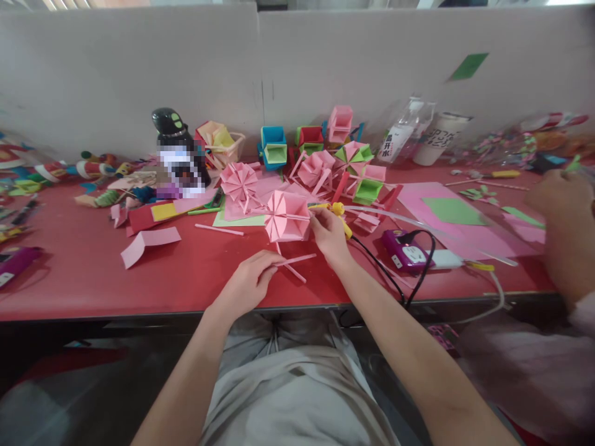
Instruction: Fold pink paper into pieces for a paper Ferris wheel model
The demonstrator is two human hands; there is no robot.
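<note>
A pink folded-paper wheel (287, 217) stands on the red table in front of me. My right hand (331, 235) has its fingers closed at the wheel's right edge. Below and to the left, my left hand (248, 282) pinches one end of a thin pink paper stick (300, 259). Another pink stick (294, 272) crosses under it, reaching up toward the wheel's base. Just behind my right fingers lies a yellow glue gun (338, 209) with a clear glue stick (395, 214) running out to the right.
Several finished paper wheels (239, 183) stand behind. A purple power strip (406, 251) with a black cable sits to the right, near pink and green sheets (455, 210). A black bottle (179, 145) stands back left. Another person's hand (553, 204) is at far right.
</note>
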